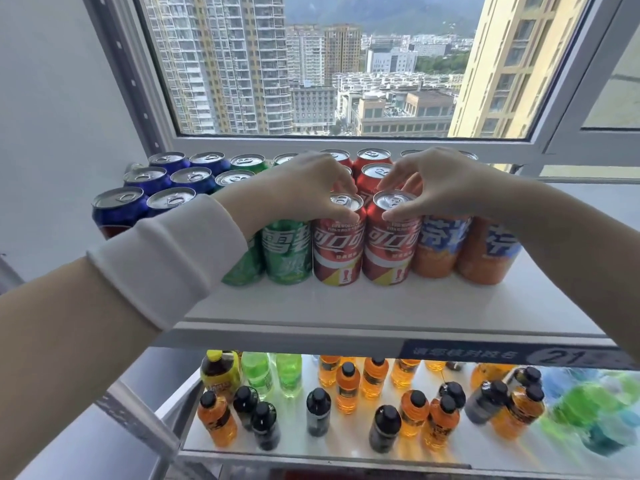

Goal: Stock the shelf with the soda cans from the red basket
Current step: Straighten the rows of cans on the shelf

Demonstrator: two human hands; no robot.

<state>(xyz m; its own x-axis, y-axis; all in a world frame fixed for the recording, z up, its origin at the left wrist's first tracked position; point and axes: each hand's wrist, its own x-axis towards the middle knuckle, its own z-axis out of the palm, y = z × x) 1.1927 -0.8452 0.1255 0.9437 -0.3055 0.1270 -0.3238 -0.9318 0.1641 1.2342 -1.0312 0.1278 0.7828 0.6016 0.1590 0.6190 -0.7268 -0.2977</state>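
Observation:
Rows of soda cans stand on the white top shelf (381,306): blue cans (117,211) at left, then green cans (287,252), red cans, and orange cans (438,247) at right. My left hand (308,188) grips the rim of the front left red can (337,251) with its fingertips. My right hand (436,185) pinches the top of the front right red can (391,247) beside it. Both cans stand upright on the shelf, touching each other. The red basket is out of view.
Behind the cans is a window frame (346,142) with a city view. The lower shelf (311,448) holds several orange bottles (346,388), dark bottles (318,412) and green bottles (256,374). A perforated metal upright (138,415) runs at lower left.

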